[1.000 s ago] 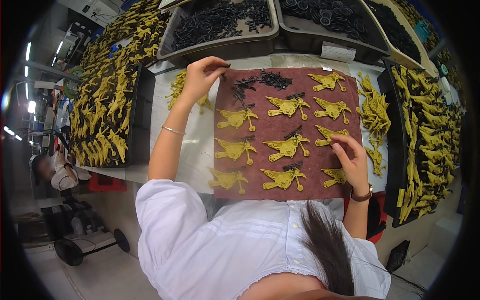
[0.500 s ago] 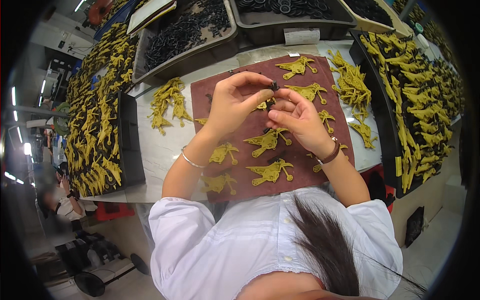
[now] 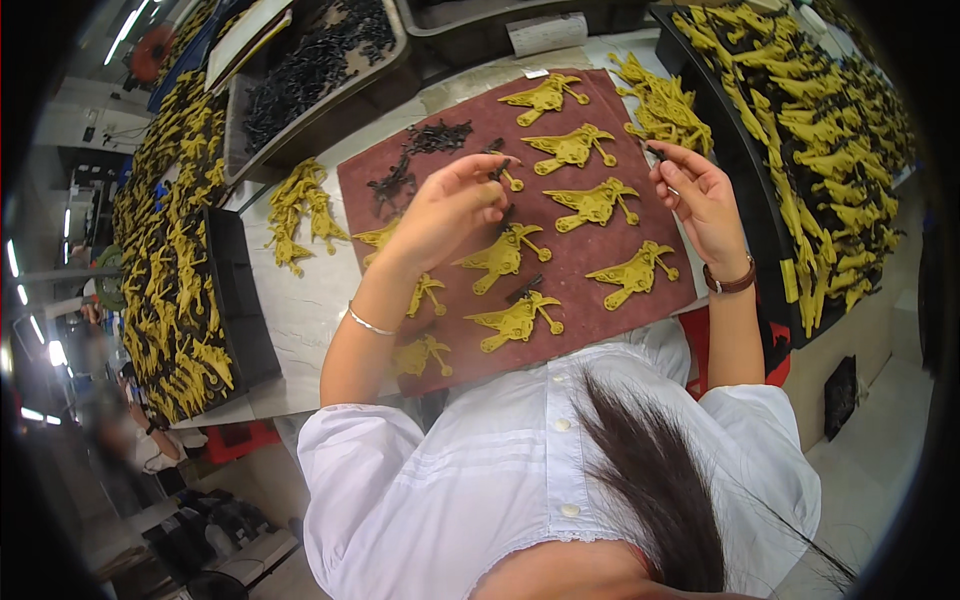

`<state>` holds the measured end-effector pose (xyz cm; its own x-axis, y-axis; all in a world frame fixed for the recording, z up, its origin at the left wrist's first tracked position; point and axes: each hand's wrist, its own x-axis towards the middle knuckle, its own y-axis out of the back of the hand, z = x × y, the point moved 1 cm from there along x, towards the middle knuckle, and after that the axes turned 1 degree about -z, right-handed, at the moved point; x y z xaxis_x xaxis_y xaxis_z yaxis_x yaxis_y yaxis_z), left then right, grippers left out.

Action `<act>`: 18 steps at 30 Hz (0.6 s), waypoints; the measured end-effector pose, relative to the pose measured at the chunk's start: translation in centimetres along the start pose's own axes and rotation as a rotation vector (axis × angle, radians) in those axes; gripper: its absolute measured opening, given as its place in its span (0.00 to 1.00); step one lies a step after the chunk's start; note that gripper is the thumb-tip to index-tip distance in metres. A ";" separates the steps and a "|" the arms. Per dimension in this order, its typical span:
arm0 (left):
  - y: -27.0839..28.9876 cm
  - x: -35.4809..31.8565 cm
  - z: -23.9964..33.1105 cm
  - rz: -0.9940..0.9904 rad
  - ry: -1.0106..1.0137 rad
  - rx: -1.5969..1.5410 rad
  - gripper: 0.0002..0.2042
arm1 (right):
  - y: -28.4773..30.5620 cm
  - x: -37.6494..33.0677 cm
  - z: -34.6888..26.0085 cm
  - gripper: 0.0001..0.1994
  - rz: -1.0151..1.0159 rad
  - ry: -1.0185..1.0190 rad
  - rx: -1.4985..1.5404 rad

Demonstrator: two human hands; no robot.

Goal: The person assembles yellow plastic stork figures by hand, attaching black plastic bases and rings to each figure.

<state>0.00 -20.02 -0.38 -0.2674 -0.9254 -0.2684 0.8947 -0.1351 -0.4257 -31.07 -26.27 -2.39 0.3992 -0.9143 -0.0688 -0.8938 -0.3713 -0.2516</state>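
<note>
My left hand (image 3: pixel 445 215) is over the middle of a maroon cloth (image 3: pixel 640 215), its thumb and fingers pinching a small black plastic piece (image 3: pixel 499 170). At the cloth's right edge my right hand (image 3: pixel 703 200) is raised, with another small black piece (image 3: pixel 655 152) between its fingertips. Flat yellow plastic parts (image 3: pixel 592 204), each shaped with a long pointed end and a round knob, lie in rows on the cloth. Part of one row is hidden under my left hand and forearm. Loose black pieces (image 3: pixel 440 136) sit in a small heap beyond my left hand.
Loose yellow parts are piled on the table on the left (image 3: pixel 300 215) and right (image 3: pixel 665 108). Black trays full of yellow parts flank me, left (image 3: pixel 240 300) and right (image 3: pixel 690 50). A grey bin (image 3: pixel 400 85) of small black pieces stands at the far left.
My hands, close together before, are now apart: the right has moved right, to the cloth's edge. The whole view has shifted and turned slightly, and the black heap shows more.
</note>
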 end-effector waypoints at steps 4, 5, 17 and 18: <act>-4.1 0.5 -1.6 -0.116 0.038 0.461 0.13 | 1.3 -2.6 -0.2 0.12 -0.029 0.042 -0.347; -5.4 0.2 -2.1 -0.135 -0.111 0.620 0.12 | 1.3 -3.0 -0.4 0.12 -0.017 0.031 -0.347; -11.5 1.6 -8.2 -0.118 -0.511 1.543 0.21 | 1.3 -2.5 0.5 0.06 -0.370 0.221 -0.999; -11.5 1.5 -8.4 -0.113 -0.483 1.553 0.20 | 1.3 -2.4 0.5 0.07 -0.403 0.200 -1.001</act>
<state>-13.71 -16.92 -3.14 -0.4898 -0.8649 0.1096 0.4392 -0.1362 0.8880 -33.09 -24.48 -3.01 0.7399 -0.6724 0.0227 -0.5025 -0.5298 0.6832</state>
